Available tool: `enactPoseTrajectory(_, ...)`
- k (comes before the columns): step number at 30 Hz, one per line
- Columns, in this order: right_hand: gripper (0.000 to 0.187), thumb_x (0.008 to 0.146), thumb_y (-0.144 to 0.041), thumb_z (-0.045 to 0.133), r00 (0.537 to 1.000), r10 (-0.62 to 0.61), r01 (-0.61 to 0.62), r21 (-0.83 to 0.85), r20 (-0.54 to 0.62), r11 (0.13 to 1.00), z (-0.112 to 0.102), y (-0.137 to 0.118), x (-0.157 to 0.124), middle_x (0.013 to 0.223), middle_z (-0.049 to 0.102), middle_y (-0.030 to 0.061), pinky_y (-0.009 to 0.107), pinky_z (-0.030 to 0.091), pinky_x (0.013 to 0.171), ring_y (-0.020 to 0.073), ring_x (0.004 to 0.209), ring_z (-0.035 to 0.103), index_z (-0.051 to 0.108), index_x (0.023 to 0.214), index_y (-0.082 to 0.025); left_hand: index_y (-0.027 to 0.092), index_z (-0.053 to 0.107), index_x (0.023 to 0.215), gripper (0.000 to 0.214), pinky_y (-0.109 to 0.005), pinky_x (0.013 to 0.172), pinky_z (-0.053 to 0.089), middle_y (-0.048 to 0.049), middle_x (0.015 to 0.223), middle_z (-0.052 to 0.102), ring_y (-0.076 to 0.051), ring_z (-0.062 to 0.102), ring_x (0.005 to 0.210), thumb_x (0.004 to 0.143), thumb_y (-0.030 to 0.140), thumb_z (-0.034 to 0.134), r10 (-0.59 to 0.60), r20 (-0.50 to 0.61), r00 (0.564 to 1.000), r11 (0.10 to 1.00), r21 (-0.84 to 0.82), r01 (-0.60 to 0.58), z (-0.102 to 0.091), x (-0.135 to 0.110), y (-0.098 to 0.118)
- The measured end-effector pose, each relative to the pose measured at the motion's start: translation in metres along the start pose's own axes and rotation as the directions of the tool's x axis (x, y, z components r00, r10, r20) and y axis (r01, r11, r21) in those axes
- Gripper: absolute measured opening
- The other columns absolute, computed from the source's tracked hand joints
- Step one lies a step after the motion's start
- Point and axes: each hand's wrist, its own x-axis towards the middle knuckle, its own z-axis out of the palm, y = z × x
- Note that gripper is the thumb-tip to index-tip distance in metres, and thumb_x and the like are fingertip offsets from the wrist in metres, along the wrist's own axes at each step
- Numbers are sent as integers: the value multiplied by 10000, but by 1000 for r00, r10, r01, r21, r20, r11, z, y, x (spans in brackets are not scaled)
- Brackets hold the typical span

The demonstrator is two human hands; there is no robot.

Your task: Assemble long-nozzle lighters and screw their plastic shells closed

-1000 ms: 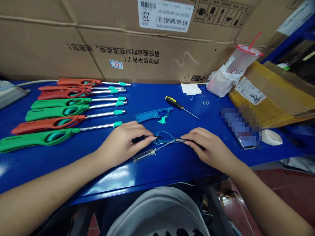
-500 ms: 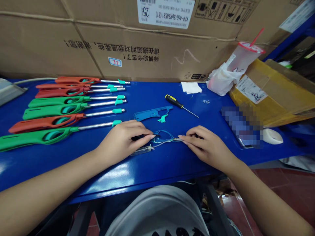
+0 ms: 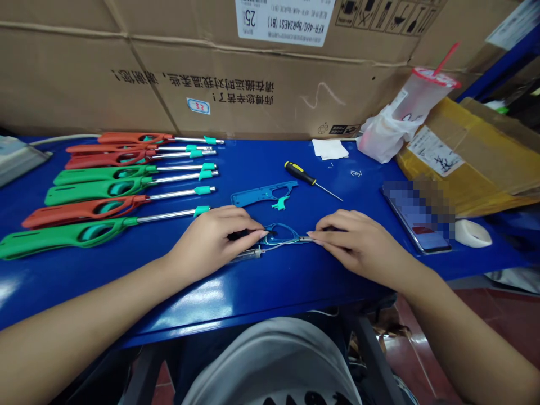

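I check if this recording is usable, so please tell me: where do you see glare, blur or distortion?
Head view: white glare on the blue table near its front edge; head view: mosaic blocks hide part of the phone; head view: the left forearm looks stretched, probably by the lens; head view: the thin pale wire looks slightly soft.

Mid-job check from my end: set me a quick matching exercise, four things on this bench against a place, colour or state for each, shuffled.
Things
1. Screwdriver
2. Turquoise trigger
3. Drink cup
4. Right hand

Descriptions
A. Fingertips at a slim metal tube
B. Topped by a red straw
C. Black and yellow handle
D. Lying right beside a blue handle half, on the person's side of it

Pairs: 1-C, 2-D, 3-B, 4-A
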Motion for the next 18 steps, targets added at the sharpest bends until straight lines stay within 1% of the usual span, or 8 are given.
enactPoseTrajectory(2,274,1085,-328,540,998,26,-29,61,53,998,-12,0,8,1197,769,78,422,483,903,227,1046,702,783,1183,-244,175,824,1048,177,-253,761,558,-41,911,782,-154,716,826,1010,298,702,-7,-4,1000,1000,2,7,0,0,0)
enactPoseTrajectory(3,279,1085,-323,535,999,28,-31,66,46,997,-18,0,14,1225,764,82,432,480,929,234,1078,705,773,1204,-241,176,824,1052,178,-252,759,557,-41,910,783,-153,716,824,1009,298,702,-8,-4,1000,1000,2,8,0,0,0)
enactPoseTrajectory(6,295,1080,-277,506,1000,28,-28,22,-3,999,-33,1,39,1225,757,93,439,490,962,255,1106,711,785,1160,-226,173,824,1051,181,-254,752,553,-41,901,780,-154,714,811,1009,301,703,-4,-12,1000,1000,6,4,0,0,0)
enactPoseTrajectory(8,273,1054,-269,545,1000,19,-19,-36,18,999,-37,2,60,1215,753,108,440,515,951,283,1099,716,792,1150,-205,166,823,1039,187,-255,740,548,-43,890,777,-154,709,796,1009,304,702,-6,-21,1000,1000,14,6,0,0,0)
enactPoseTrajectory(10,247,1024,-253,588,998,39,-34,-94,52,995,-35,3,81,1252,740,123,450,528,946,321,1147,706,791,1147,-183,158,823,1027,195,-253,725,542,-45,883,777,-153,706,783,1011,307,699,-14,-36,999,1000,26,15,-1,-1,0)
enactPoseTrajectory(13,223,974,-252,669,994,38,-28,-98,99,995,-22,6,102,1279,722,124,435,546,908,337,1170,695,774,1155,-174,161,825,1023,195,-246,705,535,-42,875,780,-151,705,768,1011,310,700,-28,-57,998,999,38,30,-2,-2,0)
enactPoseTrajectory(16,236,967,-310,701,992,29,-24,-47,124,999,-9,10,106,1207,730,110,416,553,881,299,1065,721,759,1147,-169,169,827,1024,183,-236,670,523,-35,860,776,-145,699,740,1005,308,708,-41,-72,997,998,46,45,-4,-3,-1)
enactPoseTrajectory(18,243,959,-343,722,996,21,-21,-4,84,1000,-4,14,102,1174,735,102,401,546,897,290,1076,718,747,1126,-168,171,826,1030,173,-229,668,525,-33,871,779,-142,706,746,999,301,717,-48,-74,996,998,43,51,-6,-3,-1)
